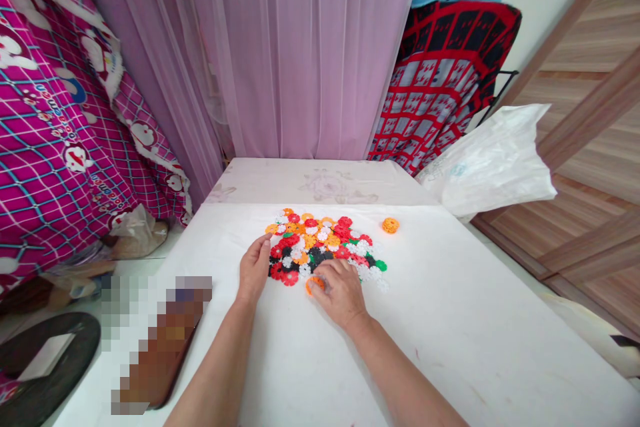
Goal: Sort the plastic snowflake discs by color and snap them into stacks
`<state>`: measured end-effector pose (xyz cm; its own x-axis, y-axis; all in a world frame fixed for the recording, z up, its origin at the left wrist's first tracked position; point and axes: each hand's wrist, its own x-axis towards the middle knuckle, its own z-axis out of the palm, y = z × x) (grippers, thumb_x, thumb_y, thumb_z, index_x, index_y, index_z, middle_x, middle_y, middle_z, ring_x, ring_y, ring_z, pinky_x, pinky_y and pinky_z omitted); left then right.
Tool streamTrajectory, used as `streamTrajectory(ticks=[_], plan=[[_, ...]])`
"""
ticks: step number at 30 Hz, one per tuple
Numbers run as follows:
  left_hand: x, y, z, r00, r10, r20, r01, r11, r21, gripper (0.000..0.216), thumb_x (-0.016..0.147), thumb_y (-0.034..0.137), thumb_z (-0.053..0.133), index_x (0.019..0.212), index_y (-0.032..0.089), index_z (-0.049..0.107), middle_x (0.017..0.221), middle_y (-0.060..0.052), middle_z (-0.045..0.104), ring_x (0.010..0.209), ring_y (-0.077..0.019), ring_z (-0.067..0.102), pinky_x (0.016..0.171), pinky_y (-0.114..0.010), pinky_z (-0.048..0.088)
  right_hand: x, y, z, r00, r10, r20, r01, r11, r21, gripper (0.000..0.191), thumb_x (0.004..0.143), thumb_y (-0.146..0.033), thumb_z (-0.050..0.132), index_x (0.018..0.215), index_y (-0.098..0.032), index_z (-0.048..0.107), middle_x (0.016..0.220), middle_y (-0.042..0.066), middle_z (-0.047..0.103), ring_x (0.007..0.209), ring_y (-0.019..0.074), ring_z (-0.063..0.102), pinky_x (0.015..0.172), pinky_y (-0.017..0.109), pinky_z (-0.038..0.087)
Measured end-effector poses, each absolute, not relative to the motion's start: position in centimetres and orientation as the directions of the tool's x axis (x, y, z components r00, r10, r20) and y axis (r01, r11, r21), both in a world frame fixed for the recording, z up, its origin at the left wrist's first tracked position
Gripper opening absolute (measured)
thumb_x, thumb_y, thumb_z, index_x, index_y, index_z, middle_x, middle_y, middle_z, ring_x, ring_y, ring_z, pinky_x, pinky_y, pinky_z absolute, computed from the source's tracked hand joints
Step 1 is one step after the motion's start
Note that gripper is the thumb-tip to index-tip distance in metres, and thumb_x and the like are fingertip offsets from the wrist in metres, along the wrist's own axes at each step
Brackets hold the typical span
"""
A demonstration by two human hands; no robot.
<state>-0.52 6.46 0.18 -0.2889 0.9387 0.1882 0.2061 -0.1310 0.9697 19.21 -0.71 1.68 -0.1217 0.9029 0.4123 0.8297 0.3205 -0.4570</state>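
A heap of flower-shaped plastic discs in red, orange, white, black and green lies spread on the white-covered table. At its left edge rests my left hand, fingers stretched forward beside an orange disc, with no piece visible in them. My right hand is closed around a small stack of orange flower discs at the heap's near edge. Its curled fingers partly hide the stack and some of the black and white discs behind. Apart from the heap, to the right, sits another orange stack.
A pixelated brown object lies at the table's left side. Beyond the right edge stands a white plastic bag. A purple curtain hangs behind the table, and pink patterned cloth hangs on the left.
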Motion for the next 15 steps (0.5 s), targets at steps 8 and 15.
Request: streamTrajectory(ticks=[8, 15], plan=[[-0.5, 6.4, 0.4, -0.282, 0.943, 0.177, 0.232, -0.113, 0.966, 0.033, 0.087, 0.039, 0.050, 0.108, 0.023, 0.069, 0.115, -0.004, 0.071, 0.112, -0.0209, 0.063, 0.102, -0.037, 0.046, 16.5, 3.2, 2.7, -0.015, 0.952, 0.305, 0.898, 0.147, -0.415, 0.023, 0.077, -0.039, 0.069, 0.094, -0.024, 0.066, 0.095, 0.005, 0.070, 0.097, 0.0248, 0.056, 0.084, 0.036, 0.037], [-0.5, 6.5, 0.5, -0.267, 0.951, 0.156, 0.226, -0.096, 0.970, 0.032, 0.086, 0.037, 0.051, 0.109, 0.022, 0.069, 0.115, -0.004, 0.071, 0.111, -0.0202, 0.063, 0.101, -0.036, 0.047, 15.3, 5.1, 3.8, -0.011, 0.993, 0.117, 0.908, 0.059, -0.414, 0.035, 0.074, -0.036, 0.067, 0.107, -0.024, 0.062, 0.104, 0.004, 0.071, 0.101, 0.0261, 0.058, 0.084, 0.037, 0.037]])
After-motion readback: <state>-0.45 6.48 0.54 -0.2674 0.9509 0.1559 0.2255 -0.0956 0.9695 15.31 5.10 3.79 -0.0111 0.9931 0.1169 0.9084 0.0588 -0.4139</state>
